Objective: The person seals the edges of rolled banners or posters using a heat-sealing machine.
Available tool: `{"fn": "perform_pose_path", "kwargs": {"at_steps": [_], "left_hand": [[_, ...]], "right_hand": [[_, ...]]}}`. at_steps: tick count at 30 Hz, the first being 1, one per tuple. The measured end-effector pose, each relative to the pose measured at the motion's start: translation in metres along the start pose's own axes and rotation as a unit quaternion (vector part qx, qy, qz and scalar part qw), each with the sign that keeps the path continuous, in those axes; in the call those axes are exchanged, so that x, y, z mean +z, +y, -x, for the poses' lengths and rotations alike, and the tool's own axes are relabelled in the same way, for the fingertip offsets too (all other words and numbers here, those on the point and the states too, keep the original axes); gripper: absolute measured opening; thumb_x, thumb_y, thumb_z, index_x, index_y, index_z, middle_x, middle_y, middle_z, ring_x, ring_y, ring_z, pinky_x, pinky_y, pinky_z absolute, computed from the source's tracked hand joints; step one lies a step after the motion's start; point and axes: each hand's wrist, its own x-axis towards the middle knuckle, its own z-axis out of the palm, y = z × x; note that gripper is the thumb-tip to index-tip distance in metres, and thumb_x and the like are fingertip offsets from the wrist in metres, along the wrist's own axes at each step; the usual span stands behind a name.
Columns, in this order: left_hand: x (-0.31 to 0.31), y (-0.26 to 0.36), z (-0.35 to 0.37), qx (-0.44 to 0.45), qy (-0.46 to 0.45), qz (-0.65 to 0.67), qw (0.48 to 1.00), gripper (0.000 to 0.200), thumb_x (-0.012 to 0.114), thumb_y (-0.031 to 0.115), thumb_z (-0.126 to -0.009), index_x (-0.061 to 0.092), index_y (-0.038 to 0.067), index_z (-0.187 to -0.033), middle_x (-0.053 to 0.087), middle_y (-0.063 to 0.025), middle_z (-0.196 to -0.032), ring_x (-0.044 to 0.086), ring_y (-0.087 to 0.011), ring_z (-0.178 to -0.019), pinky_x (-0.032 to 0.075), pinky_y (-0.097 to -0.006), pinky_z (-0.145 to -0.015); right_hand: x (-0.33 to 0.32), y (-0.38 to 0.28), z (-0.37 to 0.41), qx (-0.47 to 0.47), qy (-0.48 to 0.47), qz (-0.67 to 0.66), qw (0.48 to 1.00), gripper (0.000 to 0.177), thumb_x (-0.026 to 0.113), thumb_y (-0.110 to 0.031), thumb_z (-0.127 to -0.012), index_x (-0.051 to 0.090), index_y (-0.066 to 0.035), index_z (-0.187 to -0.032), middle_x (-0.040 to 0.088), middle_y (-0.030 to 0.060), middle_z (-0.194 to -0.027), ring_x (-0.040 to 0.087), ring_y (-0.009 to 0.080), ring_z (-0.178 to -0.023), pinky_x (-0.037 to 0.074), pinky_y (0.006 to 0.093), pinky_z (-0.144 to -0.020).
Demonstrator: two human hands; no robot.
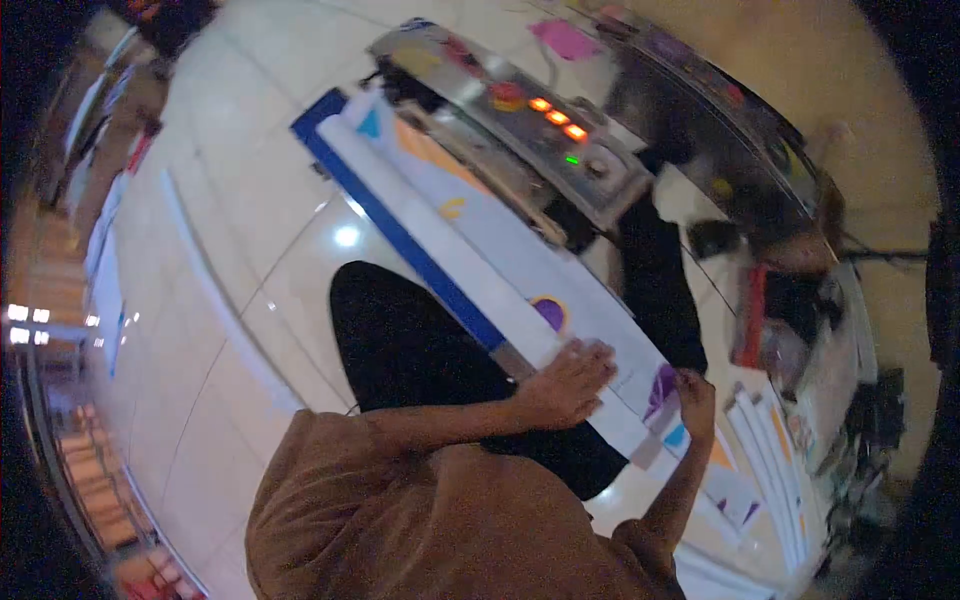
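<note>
In the head view, which is tilted and blurred toward the edges, a long white printed sheet point(490, 245) lies lengthwise along a narrow table point(405, 238) with a blue edge. The sheet carries coloured shapes: a blue triangle at the far end, orange patches, and a purple disc nearer the person. The left hand point(570, 382) lies palm down on the near part of the sheet with the fingers stretched flat, an open grip that presses rather than clasps. The right hand point(695, 390) sits just beside it at the sheet's other edge, touching a purple patch. Its fingers look curled, but I cannot tell whether the grip has closed on the sheet. Behind the sheet stands a metal control panel point(560, 135) with orange lamps and one green lamp lit. More white sheets point(775, 455) lie stacked to the right of the hands. A glossy tiled floor point(240, 210) spreads out on the left.
</note>
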Motion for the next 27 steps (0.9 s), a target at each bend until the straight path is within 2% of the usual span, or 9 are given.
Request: {"fn": "perform_pose_path", "kwargs": {"at_steps": [6,8,12,14,16,18,20,22,27], "left_hand": [[-0.001,0.001,0.001,0.02,0.013,0.008,1.0,0.055,0.051,0.033,-0.092,0.044,0.001,-0.136,0.034,-0.0197,-0.148,0.028,-0.0344,-0.14,0.018,-0.0523,-0.114],[0.002,0.0,0.002,0.023,0.019,0.017,0.999,0.055,0.051,0.034,-0.093,0.045,0.001,-0.136,0.035,-0.0198,-0.148,0.028,-0.0334,-0.14,0.017,-0.0524,-0.115],[-0.005,0.0,0.003,0.028,0.024,0.008,0.999,0.055,0.052,0.034,-0.092,0.046,0.0,-0.135,0.035,-0.0207,-0.147,0.03,-0.0337,-0.139,0.019,-0.0529,-0.114],[-0.006,0.0,0.002,0.026,0.016,0.002,1.0,0.054,0.053,0.034,-0.092,0.047,0.0,-0.133,0.037,-0.0199,-0.146,0.032,-0.0339,-0.138,0.02,-0.0536,-0.114],[-0.005,0.0,0.001,0.027,0.008,0.004,1.0,0.054,0.053,0.034,-0.091,0.047,0.0,-0.132,0.038,-0.0197,-0.145,0.033,-0.0338,-0.137,0.02,-0.054,-0.114],[-0.006,0.003,-0.002,0.04,-0.002,0.017,0.999,0.053,0.054,0.034,-0.091,0.048,0.0,-0.132,0.039,-0.0196,-0.145,0.034,-0.0337,-0.137,0.02,-0.0544,-0.114],[-0.014,0.003,-0.004,0.024,-0.002,0.026,0.999,0.051,0.055,0.032,-0.091,0.05,0.001,-0.13,0.041,-0.0171,-0.143,0.036,-0.0332,-0.135,0.022,-0.0534,-0.114],[-0.01,0.002,-0.004,0.052,-0.009,0.02,0.998,0.05,0.056,0.032,-0.09,0.05,0.002,-0.13,0.042,-0.0157,-0.143,0.036,-0.0325,-0.135,0.022,-0.0528,-0.113],[-0.008,0.001,-0.005,0.106,-0.016,-0.016,0.994,0.047,0.058,0.03,-0.089,0.053,0.005,-0.128,0.047,-0.0118,-0.14,0.041,-0.029,-0.132,0.028,-0.049,-0.111]], "right_hand": [[0.008,-0.003,-0.011,-0.046,0.006,-0.007,0.999,0.024,0.057,-0.02,-0.092,0.065,0.002,-0.096,0.066,0.0161,-0.081,0.061,0.0237,-0.073,0.048,0.0371,-0.071],[0.008,-0.011,-0.012,-0.008,-0.013,-0.009,1.0,0.026,0.055,-0.022,-0.093,0.064,0.002,-0.094,0.064,0.0151,-0.079,0.059,0.0226,-0.072,0.047,0.0365,-0.07],[0.011,-0.028,-0.017,-0.029,-0.01,-0.012,0.999,0.023,0.054,-0.019,-0.094,0.063,0.002,-0.093,0.063,0.0144,-0.078,0.057,0.0223,-0.07,0.046,0.0351,-0.069],[0.015,-0.021,-0.019,0.014,-0.02,-0.049,0.999,0.02,0.056,-0.017,-0.092,0.063,0.002,-0.094,0.063,0.0125,-0.08,0.057,0.0192,-0.072,0.046,0.0341,-0.068],[0.014,-0.027,-0.024,-0.02,-0.033,-0.009,0.999,0.018,0.057,-0.015,-0.091,0.063,0.002,-0.096,0.063,0.0094,-0.079,0.056,0.0157,-0.073,0.046,0.0328,-0.068],[0.014,-0.049,-0.024,-0.003,-0.017,-0.01,1.0,0.019,0.058,-0.015,-0.089,0.064,0.002,-0.095,0.063,0.0076,-0.078,0.056,0.0137,-0.073,0.047,0.0324,-0.068],[0.023,-0.024,-0.026,-0.026,-0.002,-0.038,0.999,0.02,0.058,-0.017,-0.089,0.064,0.001,-0.095,0.063,0.0075,-0.078,0.056,0.0131,-0.074,0.047,0.0324,-0.069],[0.019,-0.037,-0.03,-0.022,-0.034,-0.039,0.998,0.021,0.058,-0.019,-0.089,0.065,0.0,-0.096,0.065,0.011,-0.079,0.06,0.0157,-0.074,0.048,0.0333,-0.068],[0.026,-0.042,-0.039,-0.015,-0.027,-0.015,0.999,0.022,0.058,-0.02,-0.089,0.066,-0.002,-0.097,0.065,0.0158,-0.079,0.064,0.0225,-0.072,0.049,0.0341,-0.068]]}}
